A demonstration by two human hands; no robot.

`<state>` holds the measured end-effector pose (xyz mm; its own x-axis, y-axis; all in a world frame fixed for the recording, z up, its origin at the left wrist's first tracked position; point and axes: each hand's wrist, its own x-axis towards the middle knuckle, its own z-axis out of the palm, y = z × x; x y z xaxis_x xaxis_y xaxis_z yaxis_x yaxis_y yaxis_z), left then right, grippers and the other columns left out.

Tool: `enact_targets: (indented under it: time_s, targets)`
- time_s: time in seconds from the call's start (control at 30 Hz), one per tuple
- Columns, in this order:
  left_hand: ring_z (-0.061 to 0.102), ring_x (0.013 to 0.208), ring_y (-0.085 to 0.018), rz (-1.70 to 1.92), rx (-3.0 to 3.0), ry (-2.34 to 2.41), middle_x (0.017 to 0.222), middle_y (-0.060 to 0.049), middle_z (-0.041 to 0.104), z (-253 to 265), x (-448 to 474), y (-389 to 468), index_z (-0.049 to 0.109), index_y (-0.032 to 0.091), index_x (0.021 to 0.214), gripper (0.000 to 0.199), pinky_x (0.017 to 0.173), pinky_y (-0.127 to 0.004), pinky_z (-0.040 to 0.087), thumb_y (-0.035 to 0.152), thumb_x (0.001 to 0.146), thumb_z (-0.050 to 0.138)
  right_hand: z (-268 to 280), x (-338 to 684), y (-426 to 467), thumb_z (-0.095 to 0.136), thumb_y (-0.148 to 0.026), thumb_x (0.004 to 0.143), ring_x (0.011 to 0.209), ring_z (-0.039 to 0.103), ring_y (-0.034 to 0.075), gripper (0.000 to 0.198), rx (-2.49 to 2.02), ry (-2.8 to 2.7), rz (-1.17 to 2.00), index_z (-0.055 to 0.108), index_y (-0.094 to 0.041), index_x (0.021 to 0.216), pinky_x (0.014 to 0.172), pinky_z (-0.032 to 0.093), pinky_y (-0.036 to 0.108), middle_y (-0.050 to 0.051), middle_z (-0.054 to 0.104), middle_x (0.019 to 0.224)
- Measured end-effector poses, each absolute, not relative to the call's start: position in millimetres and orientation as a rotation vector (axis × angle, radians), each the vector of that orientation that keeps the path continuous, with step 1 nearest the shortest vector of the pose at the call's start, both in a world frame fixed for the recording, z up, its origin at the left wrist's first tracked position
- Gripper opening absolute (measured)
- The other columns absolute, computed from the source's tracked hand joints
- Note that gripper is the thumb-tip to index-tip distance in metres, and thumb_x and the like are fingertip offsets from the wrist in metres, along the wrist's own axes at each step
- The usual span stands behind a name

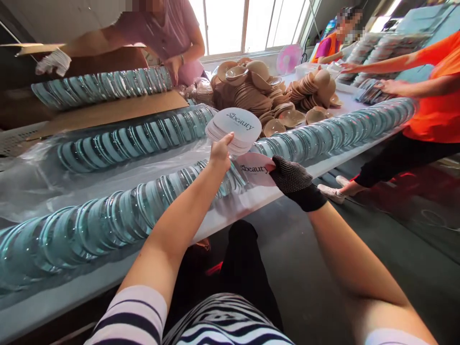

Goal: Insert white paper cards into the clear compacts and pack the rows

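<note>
Along a white worktable (244,201) lined with clear plastic packs (132,213), a bare left hand (221,153) grips an uneven stack of "sbeauty" cards (235,125) near the gloved right hand (293,181), pinching a single card (253,176), where a slackened left thumb could spill the stack.

A pink fan (289,59) stands near a wide window (225,26) (glaring white).

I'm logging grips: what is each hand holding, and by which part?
The left hand holds a card stack by its near edge, thumb on top. The right hand pinches a card by the end of its print.
</note>
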<state>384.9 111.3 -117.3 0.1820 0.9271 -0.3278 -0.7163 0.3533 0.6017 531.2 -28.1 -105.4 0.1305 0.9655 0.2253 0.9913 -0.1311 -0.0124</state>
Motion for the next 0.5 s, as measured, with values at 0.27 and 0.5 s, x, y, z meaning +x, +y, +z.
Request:
enact_targets:
  time_s: [0.27,0.5]
  targets:
    - [0.067,0.116,-0.026,1.128,0.585,0.743,0.098,-0.009,0.077,-113,392,113,0.072,0.01,0.091,0.014,0.107,-0.044,0.049,0.01,0.077,0.07,-126,524,-38,0.039,-0.04,0.098,0.069,0.066,0.023,0.042,-2.272,-1.839,-0.209,0.068,-0.013,0.111,0.06,0.038,0.028,0.014,0.074,0.084]
    - [0.064,0.12,-0.026,1.062,0.559,0.796,0.104,-0.005,0.076,-116,409,121,0.071,0.014,0.093,0.014,0.107,-0.047,0.047,0.014,0.078,0.071,-128,541,-30,0.046,-0.035,0.091,0.075,0.065,0.02,0.034,-1.944,-1.826,0.281,0.068,-0.012,0.102,0.067,0.045,0.028,0.013,0.075,0.092]
